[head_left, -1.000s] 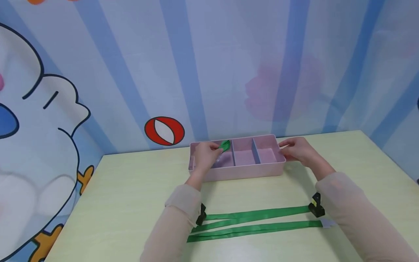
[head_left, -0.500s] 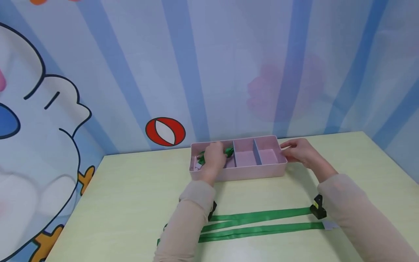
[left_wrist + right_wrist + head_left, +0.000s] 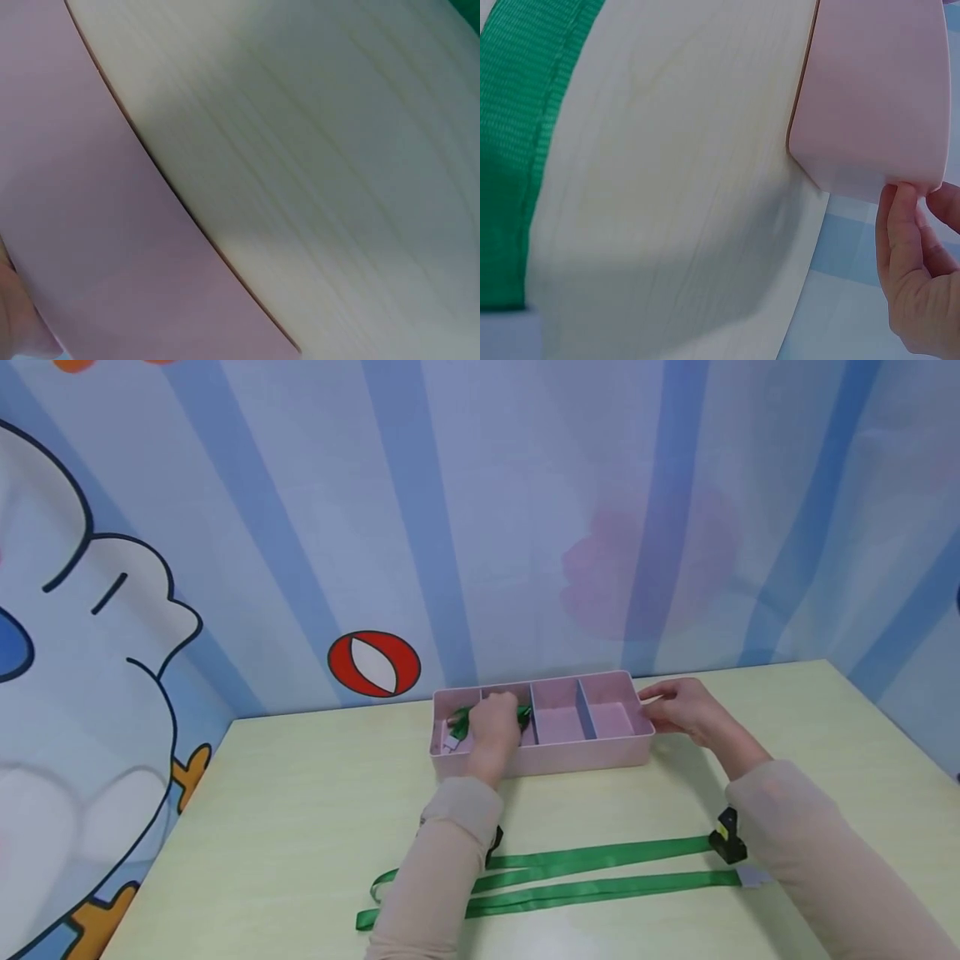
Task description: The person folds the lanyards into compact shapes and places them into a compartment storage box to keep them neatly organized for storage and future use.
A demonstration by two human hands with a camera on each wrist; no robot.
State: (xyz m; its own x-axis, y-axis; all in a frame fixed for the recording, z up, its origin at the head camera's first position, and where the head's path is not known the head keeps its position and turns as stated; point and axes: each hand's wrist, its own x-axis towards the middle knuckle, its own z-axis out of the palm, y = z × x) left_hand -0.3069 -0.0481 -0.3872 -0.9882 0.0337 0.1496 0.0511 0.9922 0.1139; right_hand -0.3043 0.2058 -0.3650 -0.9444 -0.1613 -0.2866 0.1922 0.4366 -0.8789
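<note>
A pink divided box (image 3: 577, 756) stands at the back of the table. My left hand (image 3: 495, 727) reaches down into its second compartment from the left, the fingertips hidden behind the back of the hand. A shiny green bundle (image 3: 523, 717) shows just right of that hand. In the leftmost compartment lies a green strap piece (image 3: 461, 723) with a white end. At the box's right end, my right hand (image 3: 682, 710) holds the end wall. The right wrist view shows its fingertips on the outside and the thumb by the rim. The left wrist view shows mostly the box's wall (image 3: 127, 210).
Several lengths of flat green ribbon (image 3: 600, 889) lie across the table (image 3: 300, 827) in front of the box, with a white piece (image 3: 752, 877) at the right end. A printed cloth backdrop (image 3: 510, 527) hangs right behind the box.
My left hand, which pinched the green bundle above the compartment, has moved right and down into the box. The green strap piece on the left has come into view. The right hand stays put.
</note>
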